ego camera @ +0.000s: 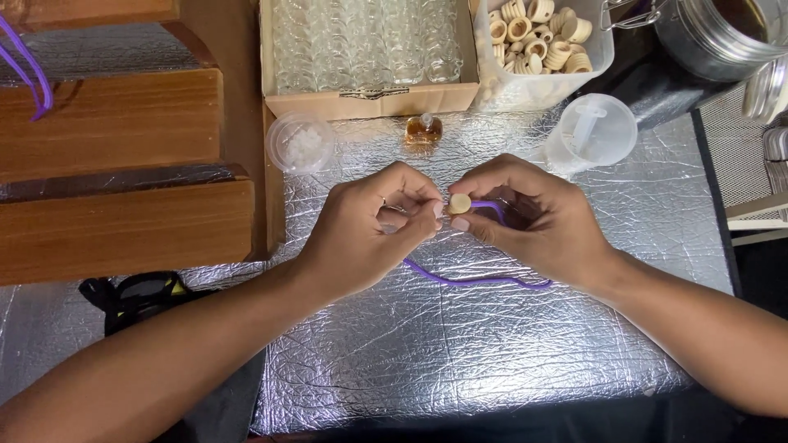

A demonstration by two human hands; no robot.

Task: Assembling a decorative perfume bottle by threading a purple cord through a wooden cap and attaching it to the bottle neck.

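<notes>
A small pale wooden cap [460,203] sits at the centre of the scene, pinched between the fingertips of both hands above the crinkled foil-covered table [460,353]. A purple cord [476,280] runs from the cap, loops under the right hand [533,220] and trails in a loose curve on the foil just near of the hands. The right hand grasps the cap and the cord's end between thumb and forefinger; the left hand [369,226] is closed in a pinch against the cap's left side, and whether it also holds a cord tip cannot be told. To do this well, it seems best to keep the cap steady in one hand and the cord end short and stiff in the other, with the slack lying free. Far of the hands stands a small amber glass bottle [423,130], with a round clear lidded dish [300,142] to its left and a clear cup holding a syringe [593,130] to its right. Farther still lie a cardboard box of empty glass bottles [369,49] and a clear tub of wooden caps [542,37]. Wooden steps [123,164] rise at far left.
</notes>
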